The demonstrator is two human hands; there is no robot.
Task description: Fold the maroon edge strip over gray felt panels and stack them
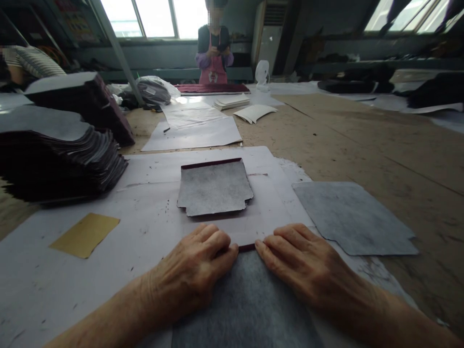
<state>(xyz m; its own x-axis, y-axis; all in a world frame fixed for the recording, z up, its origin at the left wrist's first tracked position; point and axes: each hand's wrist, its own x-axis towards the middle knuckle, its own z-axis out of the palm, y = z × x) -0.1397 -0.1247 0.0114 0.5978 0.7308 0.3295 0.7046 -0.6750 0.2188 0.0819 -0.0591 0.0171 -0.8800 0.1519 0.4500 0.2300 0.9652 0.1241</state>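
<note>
A grey-backed fabric piece (250, 304) lies on the white paper in front of me, its far edge turned over to show a thin dark maroon strip. My left hand (197, 270) has its fingers curled and closed on the left part of that folded edge. On the right part, my right hand (308, 270) grips the same edge with bent fingers, thumb mostly hidden. A short stretch of the maroon fold shows between them. Just beyond my hands rests a smaller-looking notched grey fabric piece (215, 186) with a maroon far edge.
To the right lies a flat grey fabric piece (351, 217). A tan card (86, 234) is at left, below a tall stack of fabric pieces (58, 154). White paper sheets (195, 133) lie farther back. Across the table stands a person in a pink apron (213, 65), near a white fan (262, 75).
</note>
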